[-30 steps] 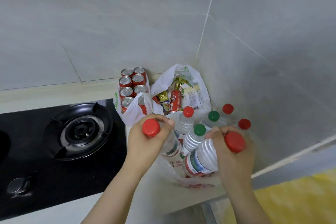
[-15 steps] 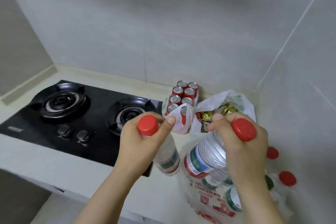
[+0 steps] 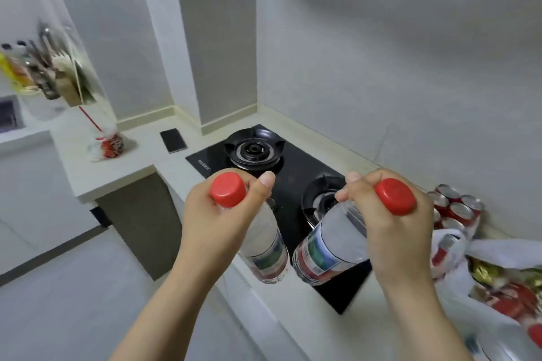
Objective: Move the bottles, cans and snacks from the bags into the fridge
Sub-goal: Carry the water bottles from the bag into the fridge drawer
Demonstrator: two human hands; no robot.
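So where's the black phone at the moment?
In the head view, the phone lies flat on the pale counter, left of centre, between the black stove on its right and a crumpled white bag on its left.

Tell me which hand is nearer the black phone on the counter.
Left. The left hand holds its bottle nearer the camera and right of the phone; the right hand is farther right, beside the red cans.

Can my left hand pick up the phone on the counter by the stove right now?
Probably not as is: the left hand grips a water bottle by its neck. The phone itself lies uncovered on the counter.
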